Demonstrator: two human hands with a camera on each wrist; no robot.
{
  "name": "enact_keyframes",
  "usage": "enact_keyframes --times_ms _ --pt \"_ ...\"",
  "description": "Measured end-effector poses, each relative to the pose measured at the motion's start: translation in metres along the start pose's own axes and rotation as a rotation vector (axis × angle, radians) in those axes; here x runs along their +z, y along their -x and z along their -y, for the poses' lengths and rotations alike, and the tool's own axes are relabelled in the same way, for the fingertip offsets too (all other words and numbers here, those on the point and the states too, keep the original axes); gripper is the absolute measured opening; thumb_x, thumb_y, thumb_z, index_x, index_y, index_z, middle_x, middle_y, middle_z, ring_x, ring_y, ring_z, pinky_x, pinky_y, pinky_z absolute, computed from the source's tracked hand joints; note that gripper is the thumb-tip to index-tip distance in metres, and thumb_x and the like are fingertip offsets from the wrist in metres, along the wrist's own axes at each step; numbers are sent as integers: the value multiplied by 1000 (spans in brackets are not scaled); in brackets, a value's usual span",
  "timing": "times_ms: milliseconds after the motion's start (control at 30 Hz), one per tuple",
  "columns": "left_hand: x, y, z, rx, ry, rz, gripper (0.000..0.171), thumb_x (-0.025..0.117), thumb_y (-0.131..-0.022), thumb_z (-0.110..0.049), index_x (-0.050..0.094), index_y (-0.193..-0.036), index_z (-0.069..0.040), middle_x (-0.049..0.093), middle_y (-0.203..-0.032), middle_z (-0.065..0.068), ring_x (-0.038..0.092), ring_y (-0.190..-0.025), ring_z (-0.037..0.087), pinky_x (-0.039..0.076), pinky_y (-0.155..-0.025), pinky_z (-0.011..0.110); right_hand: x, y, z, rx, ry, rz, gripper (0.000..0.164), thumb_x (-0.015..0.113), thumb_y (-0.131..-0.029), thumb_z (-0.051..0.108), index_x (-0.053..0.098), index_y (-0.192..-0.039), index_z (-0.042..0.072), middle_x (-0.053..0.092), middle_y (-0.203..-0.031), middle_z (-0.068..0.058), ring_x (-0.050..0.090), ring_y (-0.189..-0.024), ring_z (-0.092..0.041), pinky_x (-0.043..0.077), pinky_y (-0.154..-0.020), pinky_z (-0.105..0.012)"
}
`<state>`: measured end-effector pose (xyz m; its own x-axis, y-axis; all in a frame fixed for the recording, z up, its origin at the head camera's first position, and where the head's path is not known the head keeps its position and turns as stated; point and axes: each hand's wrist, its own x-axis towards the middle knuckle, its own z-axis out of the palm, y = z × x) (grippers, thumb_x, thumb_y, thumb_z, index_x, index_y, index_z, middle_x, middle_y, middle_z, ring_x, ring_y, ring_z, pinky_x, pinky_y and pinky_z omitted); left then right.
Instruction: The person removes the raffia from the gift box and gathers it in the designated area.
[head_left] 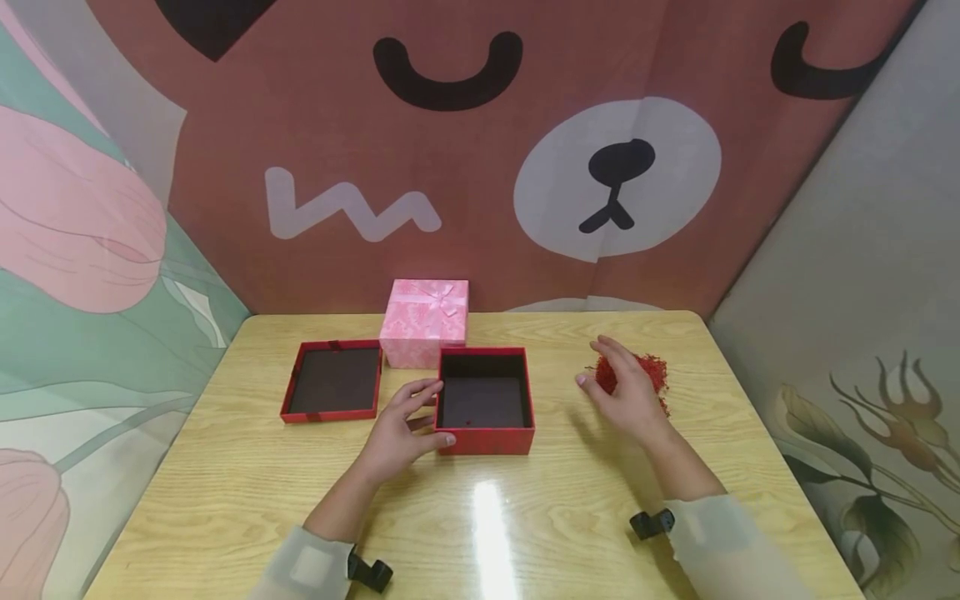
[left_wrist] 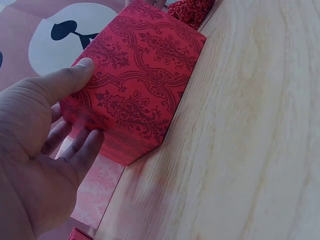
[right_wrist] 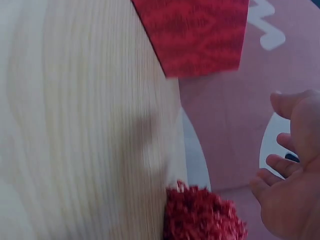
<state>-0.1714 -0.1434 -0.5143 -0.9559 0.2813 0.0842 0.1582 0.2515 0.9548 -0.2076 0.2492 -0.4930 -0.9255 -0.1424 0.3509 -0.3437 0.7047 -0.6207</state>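
Observation:
A red patterned gift box (head_left: pixel 484 442) stands uncovered on the table, its dark inside in sight with a tiny red speck on the bottom. My left hand (head_left: pixel 397 433) holds it at the left side: the thumb (left_wrist: pixel 75 77) lies on the front face, the other fingers against the left wall. To the right lies a small heap of red shredded paper (head_left: pixel 652 371). My right hand (head_left: pixel 630 400) hovers by this heap, fingers spread and holding nothing. In the right wrist view the shredded paper (right_wrist: pixel 200 215) shows below and apart from the hand (right_wrist: pixel 295 185).
The box's red-edged lid (head_left: pixel 333 379) lies inside up at the left. Behind the red box stands a closed pink gift box (head_left: pixel 423 321) with a bow. The wooden table (head_left: pixel 570 517) meets a printed bear curtain (head_left: pixel 465 167) at its far edge.

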Motion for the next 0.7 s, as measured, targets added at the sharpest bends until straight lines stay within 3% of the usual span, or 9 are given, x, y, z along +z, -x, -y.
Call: enact_keyframes --times_ms 200,467,700 --pt "0 1 0 -1 13 -1 81 92 -80 -13 55 -150 -29 43 -153 -2 57 -129 36 52 -105 51 11 7 23 11 -124 82 64 73 -99 34 48 -154 12 36 -165 -9 47 -141 -41 45 -110 -61" --pt "-1 0 1 7 4 -1 81 91 -80 -15 55 -151 -27 43 -153 -3 56 -130 33 53 -105 49 31 13 37 -87 -328 165 67 78 -96 20 47 -154 8 35 -165 -9 40 -147 -34 43 -114 -45" --pt "-1 0 0 2 9 0 81 91 -80 -13 55 -151 -27 43 -153 -3 56 -130 34 52 -105 51 39 18 47 -112 -414 271 86 87 -87 24 42 -159 10 28 -169 -2 37 -150 -34 40 -116 -47"
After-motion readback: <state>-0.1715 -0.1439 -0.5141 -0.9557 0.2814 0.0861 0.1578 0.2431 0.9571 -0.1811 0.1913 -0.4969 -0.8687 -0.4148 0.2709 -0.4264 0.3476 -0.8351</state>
